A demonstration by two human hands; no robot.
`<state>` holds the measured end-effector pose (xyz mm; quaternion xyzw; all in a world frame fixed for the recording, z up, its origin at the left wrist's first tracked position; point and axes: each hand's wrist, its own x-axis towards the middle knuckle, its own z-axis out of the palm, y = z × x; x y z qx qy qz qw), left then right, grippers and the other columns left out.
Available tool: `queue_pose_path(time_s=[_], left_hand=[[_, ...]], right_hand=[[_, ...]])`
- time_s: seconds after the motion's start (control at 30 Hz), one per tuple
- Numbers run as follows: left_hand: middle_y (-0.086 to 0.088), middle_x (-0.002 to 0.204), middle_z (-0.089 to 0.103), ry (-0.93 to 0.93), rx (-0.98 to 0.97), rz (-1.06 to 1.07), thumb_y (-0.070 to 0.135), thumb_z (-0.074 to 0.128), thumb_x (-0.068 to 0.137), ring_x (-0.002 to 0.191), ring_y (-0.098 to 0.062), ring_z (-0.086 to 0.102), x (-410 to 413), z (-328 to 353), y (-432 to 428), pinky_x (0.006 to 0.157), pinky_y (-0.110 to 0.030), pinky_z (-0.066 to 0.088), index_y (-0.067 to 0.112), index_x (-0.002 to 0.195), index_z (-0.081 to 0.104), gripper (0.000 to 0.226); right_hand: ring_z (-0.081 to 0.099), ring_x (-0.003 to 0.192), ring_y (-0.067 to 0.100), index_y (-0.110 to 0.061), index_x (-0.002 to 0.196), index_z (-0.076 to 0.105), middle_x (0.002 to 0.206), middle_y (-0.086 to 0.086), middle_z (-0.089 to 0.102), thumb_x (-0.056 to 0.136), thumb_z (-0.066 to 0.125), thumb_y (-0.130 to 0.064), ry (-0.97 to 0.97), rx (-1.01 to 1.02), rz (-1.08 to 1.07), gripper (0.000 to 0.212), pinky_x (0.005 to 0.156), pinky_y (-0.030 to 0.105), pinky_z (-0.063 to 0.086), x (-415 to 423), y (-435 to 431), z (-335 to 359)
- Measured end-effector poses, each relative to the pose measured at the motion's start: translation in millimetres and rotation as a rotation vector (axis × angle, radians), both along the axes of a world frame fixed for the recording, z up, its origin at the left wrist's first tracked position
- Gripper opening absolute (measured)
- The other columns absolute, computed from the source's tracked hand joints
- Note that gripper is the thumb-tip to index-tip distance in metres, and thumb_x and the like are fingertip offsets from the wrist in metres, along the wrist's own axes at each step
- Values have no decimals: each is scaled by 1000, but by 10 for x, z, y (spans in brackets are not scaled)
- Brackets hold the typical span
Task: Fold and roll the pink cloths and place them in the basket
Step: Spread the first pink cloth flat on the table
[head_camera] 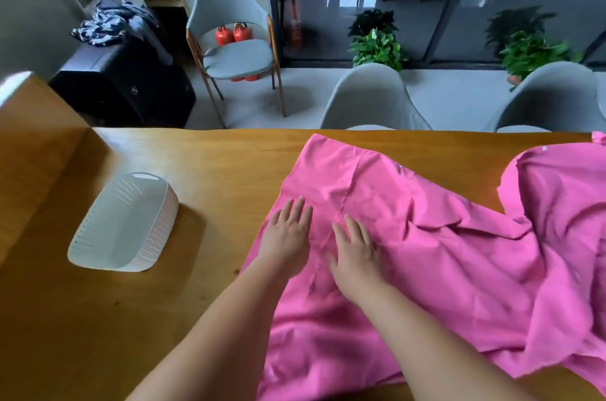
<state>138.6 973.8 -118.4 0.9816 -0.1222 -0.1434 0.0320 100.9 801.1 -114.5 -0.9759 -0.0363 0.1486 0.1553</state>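
1. Nearest us, two bare forearms reach in over the near part of the pink cloth (442, 269).
2. The left hand (288, 233) lies flat on the cloth's left side, fingers straight and spread. It presses down and grips nothing.
3. The right hand (355, 253) is just beside it, palm down, fingers straight, also holding nothing. I'd say both are pinning and smoothing the fabric so a fold comes out clean.
4. The cloth sprawls wrinkled over the right half of the wooden table (164, 164). A second pink cloth (557, 187) overlaps its far right side, likely waiting its turn.
5. The white basket (160, 236) sits well apart to the left with nothing in it, handy for finished rolls. It looks like early days, with no roll made yet.
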Motion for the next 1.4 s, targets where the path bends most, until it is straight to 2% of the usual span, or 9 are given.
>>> queue_pose_path(time_s=[0.3, 0.4, 0.47, 0.57, 0.73, 1.07, 1.13, 1.27, 1.4], left_hand=[[3, 176, -10, 169, 66, -87, 28, 35, 107, 162, -20, -6, 739, -176, -126, 131, -48, 5, 23, 168, -4, 73], [-1, 174, 20, 57, 100, -38, 36, 27, 103, 157, -25, 26, 712, -283, 127, 125, -50, 23, 20, 165, 25, 64], [-10, 145, 57, -39, 128, 49, 43, 28, 98, 127, -34, 57, 698, -298, 291, 105, -50, 43, 15, 147, 51, 61], [-16, 118, 63, -124, 166, 176, 43, 47, 97, 101, -37, 61, 753, -336, 519, 86, -49, 49, 12, 133, 59, 49], [-18, 168, 25, -27, 49, 278, 51, 33, 102, 152, -44, 26, 941, -450, 707, 115, -59, 34, 22, 158, 32, 63], [-3, 176, -12, 133, 46, 440, 61, 25, 102, 162, -33, -8, 1657, -398, 1092, 124, -67, 15, 32, 167, -1, 75], [-1, 176, -11, 152, 32, 441, 59, 27, 102, 162, -31, -8, 1781, -369, 1186, 123, -67, 15, 33, 167, 0, 75], [-4, 177, 4, 61, -8, 431, 51, 35, 105, 162, -32, 3, 1766, -334, 1299, 126, -62, 16, 28, 165, 16, 67], [-14, 169, 29, -173, -87, 389, 43, 49, 102, 155, -38, 28, 1011, -345, 1075, 123, -55, 29, 21, 158, 36, 62]], right_hand=[[-9, 161, 26, -16, 167, 2, 175, 6, -9, 104, 36, -62, 146, -82, -90, 85, 131, 47, 3, 871, -134, -303], [-9, 161, 23, -19, 168, 2, 175, 2, -9, 105, 33, -60, 115, -89, 30, 81, 131, 46, -1, 1025, 95, -383], [-12, 161, 21, -21, 168, 3, 175, -1, -12, 106, 34, -56, 108, -74, 124, 78, 131, 46, -1, 1104, 283, -395], [-10, 161, 16, -24, 168, 10, 175, -6, -8, 107, 36, -51, 107, -12, 273, 72, 131, 44, -1, 1229, 519, -371], [1, 161, 12, -27, 162, 31, 174, -10, 11, 105, 42, -45, 51, 84, 387, 61, 131, 41, 6, 1285, 664, -362], [17, 159, 31, -26, 161, 36, 173, 7, 20, 95, 58, -53, -70, -62, 226, 75, 124, 54, 27, 1076, 735, -531], [20, 158, 35, -26, 161, 37, 173, 10, 19, 91, 61, -56, -71, -89, 197, 79, 123, 57, 28, 1021, 793, -550], [-13, 160, 32, -29, 167, 4, 174, 6, -16, 98, 49, -64, 32, -96, 235, 90, 128, 57, 1, 1079, 907, -512], [-17, 160, 29, -32, 167, 0, 174, 3, -19, 96, 49, -67, 76, -121, 253, 93, 129, 54, 1, 1287, 958, -438]])
